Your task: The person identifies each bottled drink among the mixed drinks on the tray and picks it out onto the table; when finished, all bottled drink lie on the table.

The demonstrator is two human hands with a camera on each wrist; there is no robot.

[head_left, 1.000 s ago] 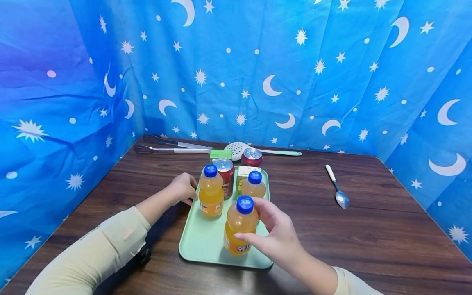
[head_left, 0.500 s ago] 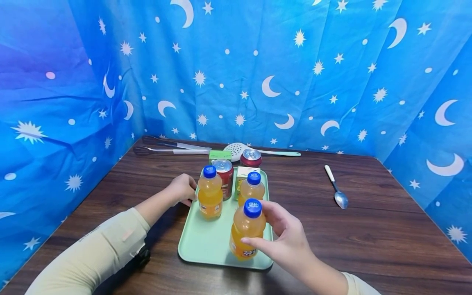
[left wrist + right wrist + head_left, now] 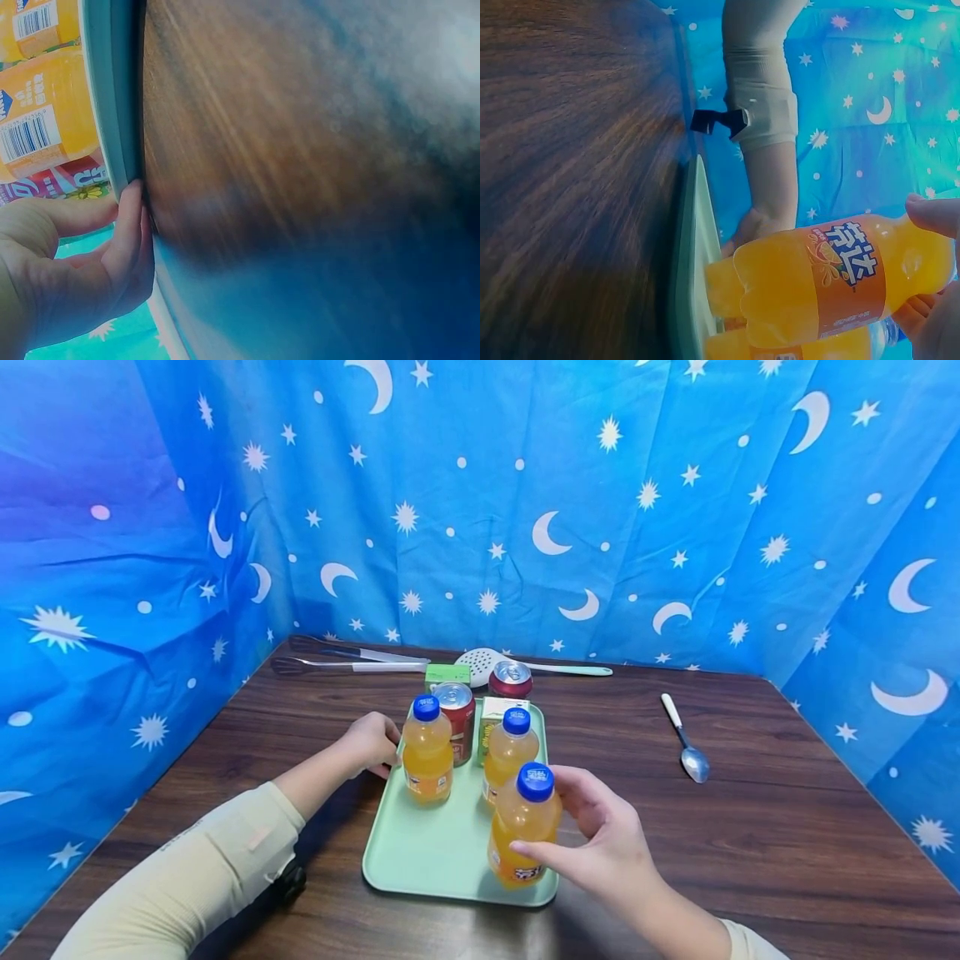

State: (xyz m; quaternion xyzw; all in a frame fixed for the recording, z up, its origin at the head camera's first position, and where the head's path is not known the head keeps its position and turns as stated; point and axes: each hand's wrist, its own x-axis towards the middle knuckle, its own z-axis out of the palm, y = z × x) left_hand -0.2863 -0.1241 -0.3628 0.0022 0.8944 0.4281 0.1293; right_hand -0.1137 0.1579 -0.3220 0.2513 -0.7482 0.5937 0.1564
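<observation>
My right hand [image 3: 611, 847] grips an orange soda bottle [image 3: 525, 831] with a blue cap, thumb in front and fingers behind. In the right wrist view this bottle [image 3: 817, 277] hangs just over the tray, near its front right corner in the head view. My left hand [image 3: 369, 745] pinches the left rim of the pale green tray [image 3: 412, 864], as the left wrist view also shows. Two more orange soda bottles stand on the tray, a left bottle [image 3: 427, 760] and a right bottle [image 3: 510, 752]. Behind them are a red can [image 3: 461, 731] and a small drink carton [image 3: 491, 727].
Beyond the tray's far end are a second red can [image 3: 512, 681] and a green box [image 3: 448, 673]. A white skimmer [image 3: 480, 667] and long-handled utensils [image 3: 382, 667] lie along the table's back edge. A metal spoon [image 3: 693, 764] lies to the right. Blue star-patterned cloth [image 3: 465, 527] hangs around the table.
My right hand has carried its bottle rightward, from the front middle of the tray to its front right corner. The left hand and tray have stayed in place.
</observation>
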